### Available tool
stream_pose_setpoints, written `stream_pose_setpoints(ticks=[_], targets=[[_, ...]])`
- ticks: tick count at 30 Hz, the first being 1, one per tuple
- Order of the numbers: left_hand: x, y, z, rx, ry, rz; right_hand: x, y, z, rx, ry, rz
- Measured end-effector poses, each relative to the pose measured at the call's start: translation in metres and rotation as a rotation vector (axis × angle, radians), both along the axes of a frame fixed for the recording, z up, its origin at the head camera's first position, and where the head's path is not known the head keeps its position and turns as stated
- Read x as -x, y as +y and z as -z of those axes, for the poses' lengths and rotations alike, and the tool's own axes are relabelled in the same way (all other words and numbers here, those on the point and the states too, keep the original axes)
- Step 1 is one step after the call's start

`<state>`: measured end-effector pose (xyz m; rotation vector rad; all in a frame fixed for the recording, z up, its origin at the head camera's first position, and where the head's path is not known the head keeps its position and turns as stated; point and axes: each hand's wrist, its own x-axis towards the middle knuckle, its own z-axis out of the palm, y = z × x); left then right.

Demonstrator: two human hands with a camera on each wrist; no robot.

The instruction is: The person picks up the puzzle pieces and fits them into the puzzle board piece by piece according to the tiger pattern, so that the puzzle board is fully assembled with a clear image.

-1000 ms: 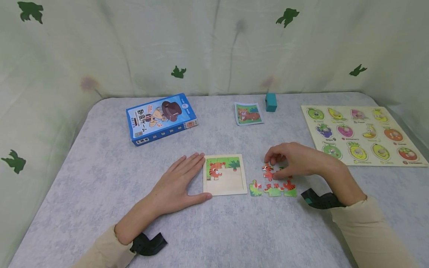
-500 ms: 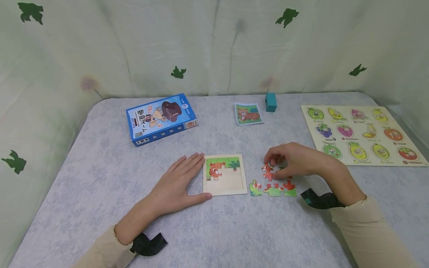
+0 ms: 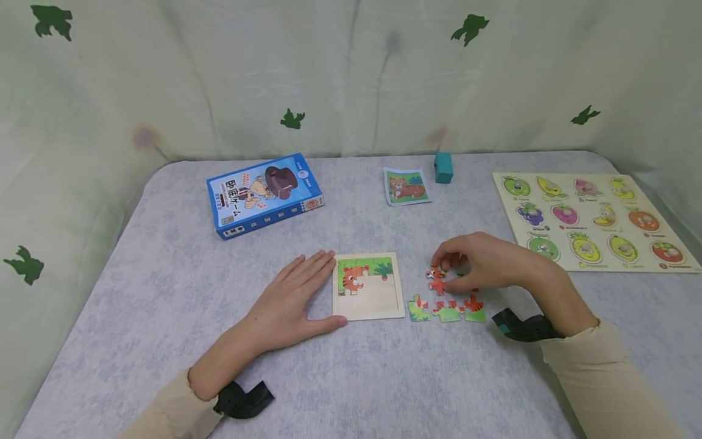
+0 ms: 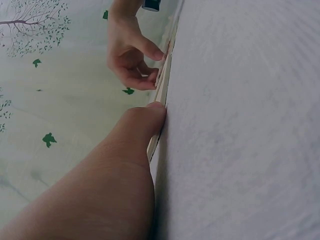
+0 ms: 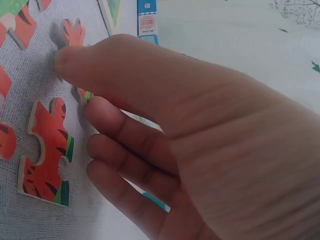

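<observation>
The wooden puzzle tray lies in the middle of the table, its upper left filled with tiger pieces. My left hand lies flat at its left side, fingers straight, fingertips and thumb touching the frame. To the right, my right hand pinches an orange puzzle piece between thumb and curled fingers; the thumb partly covers this piece in the right wrist view. Along the front lie a green piece, another green piece and a striped piece. Another striped piece lies beneath the right hand.
A blue game box stands at the back left. Behind the tray are a tiger picture card and a teal block. The wooden fruit puzzle board lies at the right. A pale curtain surrounds the table.
The orange piece in my right hand has slid slightly left together with the fingers. My left hand and the tray have stayed in place.
</observation>
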<state>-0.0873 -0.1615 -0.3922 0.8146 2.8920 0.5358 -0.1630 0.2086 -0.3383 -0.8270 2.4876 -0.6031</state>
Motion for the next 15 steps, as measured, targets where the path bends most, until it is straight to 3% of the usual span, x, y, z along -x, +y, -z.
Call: stream_pose_setpoints(ticks=[15], targets=[[-0.0001,0.0005,-0.0017,0.005,-0.004,-0.001,-0.0008,-0.0059,-0.0033,0.023,0.101,-0.001]])
